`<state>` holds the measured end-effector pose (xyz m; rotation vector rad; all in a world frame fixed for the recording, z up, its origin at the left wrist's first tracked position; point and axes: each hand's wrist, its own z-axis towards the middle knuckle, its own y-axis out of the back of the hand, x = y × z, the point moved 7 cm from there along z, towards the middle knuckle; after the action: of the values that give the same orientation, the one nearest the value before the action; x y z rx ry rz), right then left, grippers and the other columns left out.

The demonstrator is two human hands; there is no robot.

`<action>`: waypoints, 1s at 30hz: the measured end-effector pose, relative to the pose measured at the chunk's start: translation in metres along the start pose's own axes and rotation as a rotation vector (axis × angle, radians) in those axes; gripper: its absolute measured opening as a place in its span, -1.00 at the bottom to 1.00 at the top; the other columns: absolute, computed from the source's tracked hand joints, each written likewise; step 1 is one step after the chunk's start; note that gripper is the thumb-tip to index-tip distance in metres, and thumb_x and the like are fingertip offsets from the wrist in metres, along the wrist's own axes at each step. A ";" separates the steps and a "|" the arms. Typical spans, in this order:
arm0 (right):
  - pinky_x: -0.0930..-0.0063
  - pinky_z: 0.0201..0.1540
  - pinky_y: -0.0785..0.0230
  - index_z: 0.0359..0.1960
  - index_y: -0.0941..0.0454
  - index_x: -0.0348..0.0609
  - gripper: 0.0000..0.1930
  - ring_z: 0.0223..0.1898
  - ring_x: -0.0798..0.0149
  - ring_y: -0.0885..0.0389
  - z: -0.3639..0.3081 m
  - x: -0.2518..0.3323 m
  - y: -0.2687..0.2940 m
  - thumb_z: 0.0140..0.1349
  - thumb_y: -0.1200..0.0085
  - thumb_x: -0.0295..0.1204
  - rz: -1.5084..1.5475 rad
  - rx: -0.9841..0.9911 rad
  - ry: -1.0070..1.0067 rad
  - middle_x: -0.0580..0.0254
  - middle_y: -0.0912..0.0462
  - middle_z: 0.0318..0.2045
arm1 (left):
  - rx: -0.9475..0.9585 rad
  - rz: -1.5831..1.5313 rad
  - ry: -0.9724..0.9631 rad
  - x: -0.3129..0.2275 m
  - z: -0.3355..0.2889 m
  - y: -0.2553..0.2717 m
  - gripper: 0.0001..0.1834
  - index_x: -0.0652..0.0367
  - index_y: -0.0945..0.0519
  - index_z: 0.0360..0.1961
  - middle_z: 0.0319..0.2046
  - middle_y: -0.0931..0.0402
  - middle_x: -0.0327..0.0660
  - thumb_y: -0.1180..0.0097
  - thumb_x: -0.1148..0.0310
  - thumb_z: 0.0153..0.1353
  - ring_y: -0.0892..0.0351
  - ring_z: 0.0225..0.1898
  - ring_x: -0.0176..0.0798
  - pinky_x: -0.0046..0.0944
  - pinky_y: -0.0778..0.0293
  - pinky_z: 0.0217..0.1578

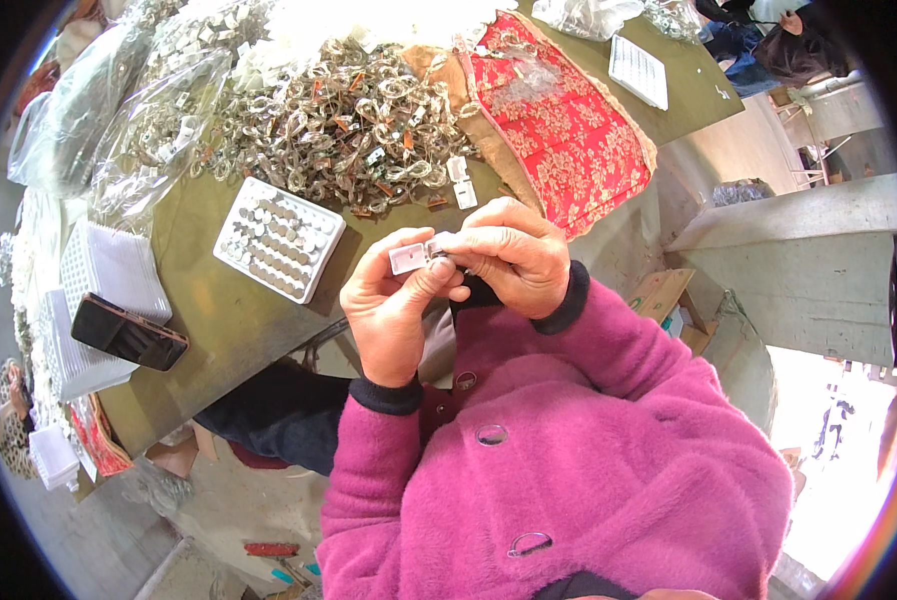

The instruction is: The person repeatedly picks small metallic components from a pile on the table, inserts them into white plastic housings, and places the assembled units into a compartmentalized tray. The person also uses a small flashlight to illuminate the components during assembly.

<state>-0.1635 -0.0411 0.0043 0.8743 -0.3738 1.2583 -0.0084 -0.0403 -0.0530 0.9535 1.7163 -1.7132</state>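
Above the table's near edge, my left hand (393,315) pinches a small white plastic case (406,259) between thumb and fingers. My right hand (516,255) is closed at the case's right end, its fingertips pressed together there. A small dark or metallic bit shows between the two hands, too small to name. Just beyond my hands lies a similar white case (461,183), unfolded on the table. To the left, a white tray (321,216) holds rows of round, button-like discs, some grey and some pale.
A large heap of coiled clear wires (348,120) covers the table's far middle. Red floral cloth (568,130) lies at right, with another white tray (638,72) beyond. At left, a dark phone (128,333) rests against stacked white trays (118,265), near clear plastic bags (88,130).
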 end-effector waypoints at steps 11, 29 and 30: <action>0.40 -0.26 -0.55 -0.18 -0.77 -0.20 -0.80 -0.34 0.27 -0.68 -0.001 -0.015 0.006 0.15 -0.34 -0.66 0.147 0.082 -0.312 0.17 -0.67 -0.31 | 0.042 0.134 0.049 -0.001 0.000 0.000 -0.63 0.39 -0.58 0.12 -0.20 -0.72 -0.03 -0.25 0.71 0.29 -0.78 -0.30 -0.22 -0.27 -0.78 -0.25; 0.43 -0.24 -0.50 -0.24 -0.74 -0.22 -0.86 -0.31 0.28 -0.65 0.005 -0.005 0.013 0.18 -0.37 -0.64 0.145 -0.006 -0.186 0.18 -0.66 -0.33 | 0.082 0.310 -0.119 -0.008 0.000 -0.004 -0.68 0.39 -0.59 0.02 -0.31 -0.70 -0.10 -0.29 0.74 0.25 -0.75 -0.36 -0.29 -0.30 -0.75 -0.31; 0.42 -0.25 -0.50 -0.23 -0.74 -0.21 -0.86 -0.31 0.27 -0.65 0.004 -0.005 0.011 0.18 -0.37 -0.64 0.143 0.006 -0.187 0.18 -0.66 -0.32 | 0.090 0.293 -0.125 -0.008 0.000 -0.005 -0.68 0.39 -0.59 0.03 -0.31 -0.70 -0.10 -0.29 0.73 0.25 -0.75 -0.36 -0.29 -0.30 -0.75 -0.31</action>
<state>-0.1745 -0.0470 0.0070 0.9873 -0.5902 1.3124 -0.0075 -0.0410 -0.0436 1.0558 1.3556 -1.6294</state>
